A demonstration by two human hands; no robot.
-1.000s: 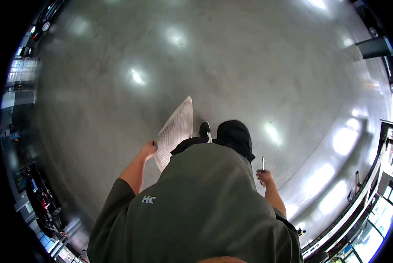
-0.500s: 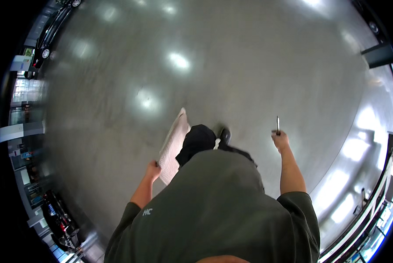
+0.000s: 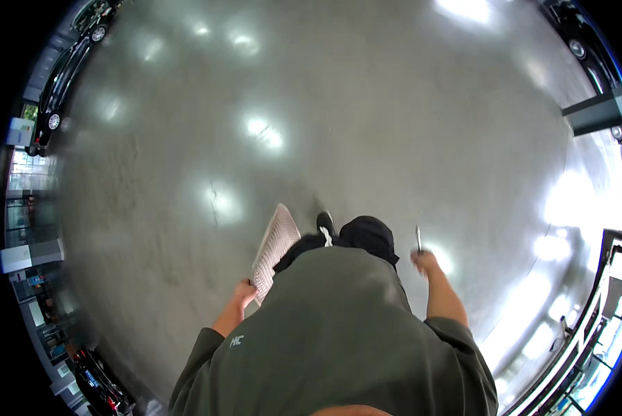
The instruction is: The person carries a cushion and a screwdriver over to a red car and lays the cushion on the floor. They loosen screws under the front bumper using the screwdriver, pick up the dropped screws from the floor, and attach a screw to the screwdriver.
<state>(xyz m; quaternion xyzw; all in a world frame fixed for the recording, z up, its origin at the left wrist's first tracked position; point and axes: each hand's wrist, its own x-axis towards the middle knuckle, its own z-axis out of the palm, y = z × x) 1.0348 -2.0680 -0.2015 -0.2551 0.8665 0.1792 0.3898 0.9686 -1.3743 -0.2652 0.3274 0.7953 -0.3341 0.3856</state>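
Over bare polished floor [image 3: 338,125], mid-walk: left hand [image 3: 243,292] at 8 o'clock grips clipboard with sheet [image 3: 275,251], right hand [image 3: 425,262] at 3 o'clock closed on pen [image 3: 418,238]; nothing being written, cars [image 3: 68,62] at 10 o'clock well apart.

Car showroom: polished floor [image 3: 338,125], parked cars [image 3: 61,76], glass front [image 3: 595,347].

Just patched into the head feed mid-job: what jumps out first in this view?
A broad, glossy grey concrete floor dotted with bright light reflections fills most of the view. At lower centre the person's olive-green shirt dominates; the left hand grips a flat white sheet covered in fine print, and the right hand holds a thin pen-like stick upright. Dark parked cars line the upper-left rim.
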